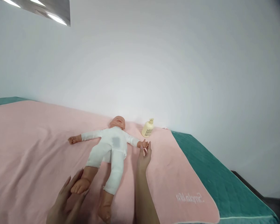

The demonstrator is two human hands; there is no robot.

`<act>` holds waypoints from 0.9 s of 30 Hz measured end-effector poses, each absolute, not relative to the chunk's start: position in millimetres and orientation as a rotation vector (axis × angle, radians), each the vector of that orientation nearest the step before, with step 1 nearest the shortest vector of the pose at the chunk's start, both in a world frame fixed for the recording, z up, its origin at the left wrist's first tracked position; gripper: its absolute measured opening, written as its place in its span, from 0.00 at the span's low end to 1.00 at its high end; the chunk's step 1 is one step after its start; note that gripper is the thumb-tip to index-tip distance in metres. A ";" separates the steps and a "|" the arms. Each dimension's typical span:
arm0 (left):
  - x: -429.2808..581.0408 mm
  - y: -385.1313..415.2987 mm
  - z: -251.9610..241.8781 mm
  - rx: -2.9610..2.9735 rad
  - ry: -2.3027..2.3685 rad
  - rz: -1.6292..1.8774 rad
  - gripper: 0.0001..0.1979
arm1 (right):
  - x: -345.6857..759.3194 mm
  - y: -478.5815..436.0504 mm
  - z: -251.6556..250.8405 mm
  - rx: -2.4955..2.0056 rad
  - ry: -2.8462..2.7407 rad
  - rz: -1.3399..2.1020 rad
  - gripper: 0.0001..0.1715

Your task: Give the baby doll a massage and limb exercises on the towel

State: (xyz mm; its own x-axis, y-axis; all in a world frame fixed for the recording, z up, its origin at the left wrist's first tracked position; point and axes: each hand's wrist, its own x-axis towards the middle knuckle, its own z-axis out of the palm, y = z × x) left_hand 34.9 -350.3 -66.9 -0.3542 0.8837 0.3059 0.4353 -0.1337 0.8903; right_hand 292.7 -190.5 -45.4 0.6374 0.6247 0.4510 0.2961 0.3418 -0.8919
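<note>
A baby doll (112,141) lies on its back on the pink blanket (163,186), arms spread. It wears a white suit with a grey patch on the chest. My left hand (67,196) is around the doll's foot on the left (80,185), thumb on one side and fingers on the other. Farther up, my right hand (144,158) has its fingertips at the doll's small hand on the right (143,144), with fingers curled about it. Just beyond that small hand stands a pale yellow pump bottle (147,128) with dark print.
Under the blanket is a green quilted cover (205,165), showing along the right side. A white wall (165,62) rises behind the bed. A dark brown object (270,202) sits at the lower right, and a shiny panel (49,9) hangs at upper left.
</note>
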 end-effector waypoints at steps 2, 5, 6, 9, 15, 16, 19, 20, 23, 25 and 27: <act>37.3 -335.8 -62.9 1.458 1.737 1.500 0.28 | 287.1 -193.4 -44.3 -1.243 -0.964 0.255 0.35; 46.0 -317.3 -53.7 1.412 1.745 1.514 0.29 | 280.5 -194.3 -48.6 -1.205 -1.124 0.152 0.30; 49.7 -312.8 -49.5 1.380 1.749 1.486 0.29 | 278.8 -193.7 -51.1 -1.179 -1.187 0.086 0.28; 59.6 -304.4 -37.4 1.304 1.711 1.424 0.30 | 274.5 -190.6 -57.8 -1.088 -1.357 -0.143 0.24; 70.0 -296.9 -31.4 1.298 1.616 1.464 0.30 | 265.0 -190.2 -54.5 -0.913 -1.666 -0.392 0.26; 70.9 -295.8 -31.5 1.290 1.611 1.460 0.29 | 263.7 -191.0 -52.2 -0.890 -1.710 -0.399 0.27; 72.7 -292.4 -30.3 1.301 1.595 1.461 0.29 | 261.3 -193.3 -45.9 -0.872 -1.803 -0.383 0.26; 72.9 -291.2 -29.7 1.312 1.590 1.465 0.29 | 260.9 -193.7 -44.6 -0.872 -1.813 -0.373 0.25; 72.2 -288.1 -29.1 1.301 1.577 1.479 0.30 | 260.0 -193.4 -43.5 -0.845 -1.823 -0.336 0.23; 71.1 -287.0 -29.9 1.289 1.561 1.487 0.30 | 259.6 -192.8 -44.0 -0.824 -1.838 -0.308 0.23; 69.8 -286.6 -30.6 1.295 1.553 1.488 0.30 | 259.2 -192.4 -44.5 -0.816 -1.852 -0.292 0.23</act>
State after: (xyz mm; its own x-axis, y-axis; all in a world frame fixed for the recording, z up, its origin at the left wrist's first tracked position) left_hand 69.8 -286.6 -30.6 -0.3266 0.9263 0.1877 0.2275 -0.1157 0.9669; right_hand 259.2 -192.4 -44.5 -0.2242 0.3990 0.8891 0.6536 0.7383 -0.1665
